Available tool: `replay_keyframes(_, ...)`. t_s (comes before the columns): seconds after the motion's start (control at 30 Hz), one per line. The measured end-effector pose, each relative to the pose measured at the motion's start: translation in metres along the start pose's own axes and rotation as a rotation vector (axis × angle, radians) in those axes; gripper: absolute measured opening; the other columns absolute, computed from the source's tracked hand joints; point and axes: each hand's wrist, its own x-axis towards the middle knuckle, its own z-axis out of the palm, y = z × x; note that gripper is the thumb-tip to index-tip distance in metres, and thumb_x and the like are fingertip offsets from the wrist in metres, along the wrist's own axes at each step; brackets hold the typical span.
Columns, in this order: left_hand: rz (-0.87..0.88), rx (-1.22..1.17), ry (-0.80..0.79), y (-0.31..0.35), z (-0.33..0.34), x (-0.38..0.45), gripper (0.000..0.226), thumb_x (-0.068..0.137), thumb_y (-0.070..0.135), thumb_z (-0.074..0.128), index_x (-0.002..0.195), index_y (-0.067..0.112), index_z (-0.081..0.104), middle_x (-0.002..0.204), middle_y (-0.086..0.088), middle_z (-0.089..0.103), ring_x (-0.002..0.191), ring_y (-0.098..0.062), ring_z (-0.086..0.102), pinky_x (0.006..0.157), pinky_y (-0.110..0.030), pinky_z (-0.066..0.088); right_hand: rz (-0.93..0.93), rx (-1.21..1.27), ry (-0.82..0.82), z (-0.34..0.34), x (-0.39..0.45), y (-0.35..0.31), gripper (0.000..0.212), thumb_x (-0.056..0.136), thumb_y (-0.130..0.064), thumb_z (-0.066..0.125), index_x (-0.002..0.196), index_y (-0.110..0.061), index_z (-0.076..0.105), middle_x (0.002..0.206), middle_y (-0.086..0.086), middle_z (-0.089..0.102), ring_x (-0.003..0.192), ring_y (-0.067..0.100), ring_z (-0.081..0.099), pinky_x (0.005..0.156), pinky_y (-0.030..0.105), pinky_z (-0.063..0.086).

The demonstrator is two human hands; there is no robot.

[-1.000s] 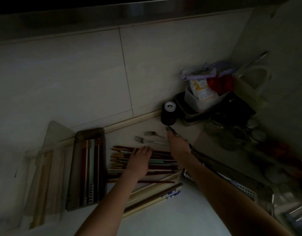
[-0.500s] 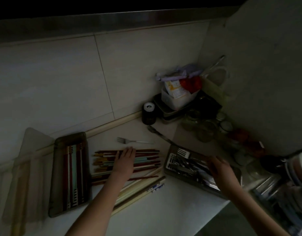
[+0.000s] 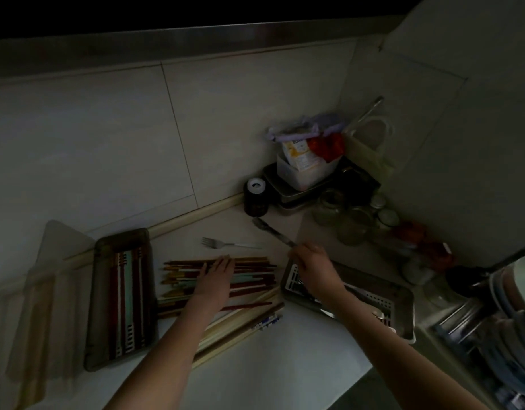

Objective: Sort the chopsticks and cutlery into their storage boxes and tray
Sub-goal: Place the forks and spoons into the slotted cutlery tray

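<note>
Two hands work: the left hand (image 3: 215,278) lies flat on the chopsticks (image 3: 249,272) on the desk (image 3: 299,344); the right hand (image 3: 313,266) grips a knife (image 3: 270,230) above the tray (image 3: 403,303). Dim light risks a mis-set knife clattering off the rim.

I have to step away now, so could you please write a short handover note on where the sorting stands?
Left hand rests flat on the loose chopsticks on the counter. Right hand grips a metal utensil above the cutlery tray.
Done: a few chopsticks lie in the brown box; some cutlery is in the tray.
Left: the loose chopsticks, the pale long chopsticks, the fork and the held utensil.
</note>
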Motion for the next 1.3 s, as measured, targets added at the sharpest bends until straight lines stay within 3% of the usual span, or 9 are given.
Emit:
replay_keyframes(0.1, 0.018, -0.157, -0.020, -0.005, -0.006, 0.004, 0.064, 0.094, 0.009, 0.037, 0.149, 0.017, 0.006, 0.158, -0.002, 0.003, 0.144, -0.017, 0.007, 0.119, -0.039, 0.003, -0.094, -0.078, -0.105, 0.017, 0.038, -0.026, 0.032, 0.089, 0.001, 0.048, 0.119, -0.008, 0.056, 0.127, 0.014, 0.049, 0.116, 0.028, 0.044, 0.086, 0.029, 0.040)
replay_keyframes(0.2, 0.014, -0.331, -0.035, -0.011, -0.015, 0.007, 0.053, 0.098, 0.013, 0.031, 0.148, 0.018, 0.017, 0.156, -0.003, 0.014, 0.141, -0.020, 0.021, 0.117, -0.035, 0.015, -0.118, -0.218, -0.229, 0.036, 0.074, -0.037, 0.033, 0.090, 0.003, 0.046, 0.120, -0.007, 0.055, 0.127, 0.015, 0.050, 0.118, 0.029, 0.045, 0.095, 0.035, 0.041)
replay_keyframes(0.37, 0.033, -0.556, 0.019, -0.021, -0.016, 0.009, 0.044, 0.099, 0.011, 0.032, 0.142, 0.019, 0.035, 0.145, -0.004, 0.039, 0.127, -0.018, 0.041, 0.102, -0.019, 0.029, -0.122, -0.411, -0.368, 0.072, 0.101, -0.040, 0.032, 0.092, -0.004, 0.045, 0.124, -0.007, 0.047, 0.128, 0.014, 0.047, 0.121, 0.033, 0.044, 0.099, 0.043, 0.042)
replay_keyframes(0.67, 0.001, -0.610, 0.125, -0.034, -0.015, 0.020, 0.038, 0.099, 0.011, 0.036, 0.136, 0.017, 0.044, 0.137, -0.008, 0.047, 0.119, -0.019, 0.047, 0.089, -0.013, 0.030, -0.079, -0.541, -0.321, 0.097, 0.106, -0.041, 0.039, 0.096, -0.010, 0.037, 0.133, 0.002, 0.032, 0.136, 0.023, 0.040, 0.126, 0.037, 0.038, 0.101, 0.046, 0.036)
replay_keyframes(0.77, -0.003, -0.589, 0.124, -0.033, -0.014, 0.021, 0.035, 0.099, 0.012, 0.035, 0.132, 0.016, 0.048, 0.135, -0.007, 0.048, 0.117, -0.020, 0.048, 0.100, -0.022, 0.034, -0.110, -0.543, -0.311, 0.092, 0.110, -0.041, 0.038, 0.097, -0.011, 0.035, 0.133, 0.002, 0.032, 0.135, 0.022, 0.042, 0.126, 0.037, 0.040, 0.100, 0.046, 0.038)
replay_keyframes(0.9, -0.038, -0.576, 0.190, -0.028, -0.011, 0.020, 0.024, 0.098, 0.011, 0.037, 0.108, 0.013, 0.058, 0.114, -0.008, 0.057, 0.097, -0.020, 0.055, 0.088, -0.033, 0.047, -0.109, -0.458, -0.270, 0.080, 0.103, -0.039, 0.045, 0.095, -0.007, 0.039, 0.139, -0.003, 0.027, 0.138, 0.019, 0.043, 0.126, 0.033, 0.043, 0.100, 0.041, 0.040)
replay_keyframes(1.03, -0.043, -0.612, 0.324, -0.008, -0.024, 0.018, 0.017, 0.096, 0.018, 0.044, 0.098, 0.011, 0.060, 0.099, -0.007, 0.058, 0.088, -0.022, 0.057, 0.075, -0.029, 0.044, -0.106, -0.185, -0.068, 0.053, 0.082, -0.036, 0.027, 0.092, -0.004, 0.039, 0.118, -0.010, 0.046, 0.118, 0.011, 0.056, 0.106, 0.029, 0.054, 0.083, 0.037, 0.044)
replay_keyframes(1.13, 0.015, -0.565, 0.387, 0.014, -0.040, 0.009, 0.014, 0.092, 0.024, 0.049, 0.094, 0.014, 0.059, 0.092, -0.003, 0.061, 0.082, -0.021, 0.058, 0.066, -0.028, 0.043, -0.131, -0.023, 0.016, 0.023, 0.050, -0.018, 0.013, 0.094, -0.017, 0.047, 0.106, -0.015, 0.051, 0.104, 0.007, 0.054, 0.092, 0.026, 0.053, 0.069, 0.034, 0.042)
replay_keyframes(1.3, 0.148, -0.338, 0.340, 0.041, -0.047, -0.009, 0.016, 0.083, 0.032, 0.054, 0.087, 0.018, 0.061, 0.086, 0.000, 0.065, 0.080, -0.019, 0.059, 0.063, -0.027, 0.042, 0.031, -0.011, 0.091, -0.018, -0.018, 0.036, 0.010, 0.092, -0.024, 0.055, 0.096, -0.015, 0.057, 0.090, 0.004, 0.055, 0.082, 0.023, 0.053, 0.065, 0.032, 0.040)
